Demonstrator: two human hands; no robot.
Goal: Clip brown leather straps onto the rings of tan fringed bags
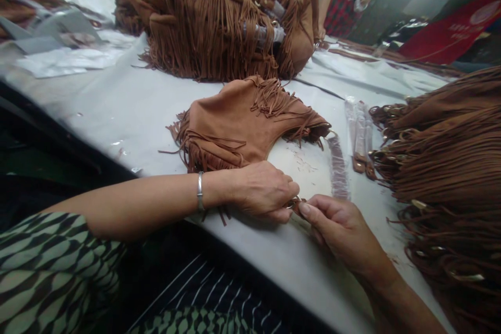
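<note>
A brown fringed suede bag (238, 120) lies on the white-covered table in front of me, its near part behind my left wrist. My left hand (266, 188) is closed at the bag's near end, around a metal ring (291, 202). Pinched between the thumb and fingers of my right hand (340, 219) is the end of a brown leather strap (300, 204), right against the ring. A plastic-wrapped strap section (338, 167) runs from the bag's far ring toward my right hand, which hides its lower part.
A large heap of fringed bags (211, 21) stands at the back. More fringed bags (450, 151) with metal rings are piled at the right, beside wrapped straps (359, 135). Beyond the table stands a person in a checked garment (348, 0). The table edge (78, 141) slants along the near left.
</note>
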